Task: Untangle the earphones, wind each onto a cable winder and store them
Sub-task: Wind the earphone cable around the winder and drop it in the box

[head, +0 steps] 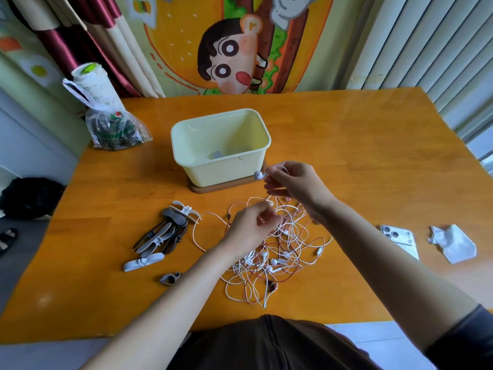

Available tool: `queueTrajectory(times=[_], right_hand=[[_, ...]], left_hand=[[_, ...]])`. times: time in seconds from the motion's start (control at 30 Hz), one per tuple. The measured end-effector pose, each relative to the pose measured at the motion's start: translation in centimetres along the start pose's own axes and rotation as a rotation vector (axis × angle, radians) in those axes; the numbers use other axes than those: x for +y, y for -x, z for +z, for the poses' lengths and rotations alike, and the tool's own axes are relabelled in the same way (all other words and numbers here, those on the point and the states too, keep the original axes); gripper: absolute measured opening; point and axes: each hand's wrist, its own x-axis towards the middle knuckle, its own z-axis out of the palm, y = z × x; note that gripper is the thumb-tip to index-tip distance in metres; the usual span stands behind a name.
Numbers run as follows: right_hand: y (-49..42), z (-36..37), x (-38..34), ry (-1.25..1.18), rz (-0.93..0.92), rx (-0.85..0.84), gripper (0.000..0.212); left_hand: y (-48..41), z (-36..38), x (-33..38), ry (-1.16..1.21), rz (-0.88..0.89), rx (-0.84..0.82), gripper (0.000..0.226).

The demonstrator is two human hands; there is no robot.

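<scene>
The person wears a dark grey fabric sleeve (pixel 464 340) on the right upper arm, with both forearms, the left hand (pixel 250 222) and the right hand (pixel 296 188) bare, and a dark brown-black fabric garment (pixel 266 345) with a raised central fold over the body.

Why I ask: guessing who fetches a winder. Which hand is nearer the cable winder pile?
Left. The left hand pinches earphone cords just right of the cable winder pile; the right hand holds an earbud farther right.
</scene>
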Motion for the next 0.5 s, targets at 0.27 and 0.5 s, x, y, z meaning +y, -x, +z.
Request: queueTrajectory(times=[0.27,0.5], right_hand=[[-0.2,1.1,1.6,0.08,0.032,-0.095,0.015],[-1.1,1.1,1.8,0.33,-0.114,-0.046,0.017]], left_hand=[[0.1,-0.7,-0.3,0.143,-0.185,0.024,0.038],[0.2,-0.6,0.8,0.1,-0.169,0.023,0.023]])
